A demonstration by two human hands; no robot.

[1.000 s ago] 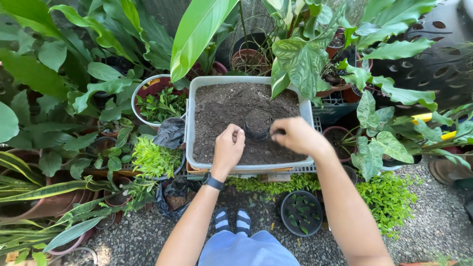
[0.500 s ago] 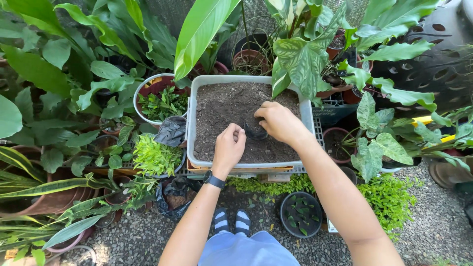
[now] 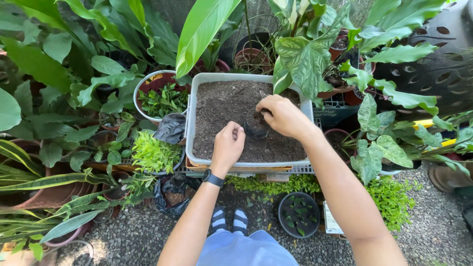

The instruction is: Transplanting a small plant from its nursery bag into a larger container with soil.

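Tub pale grey; soil within dark brown. My small pot black, wristwatch black, socks striped black and white.

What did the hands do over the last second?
The right hand moved left across the soil to the small black pot and now rests over its rim. The left hand stayed put beside the pot. The grey tub and surrounding plants did not move.

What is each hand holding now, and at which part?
The right hand grips a small dark pot by its rim, over the soil tray. The left hand is closed; what it holds cannot be told.
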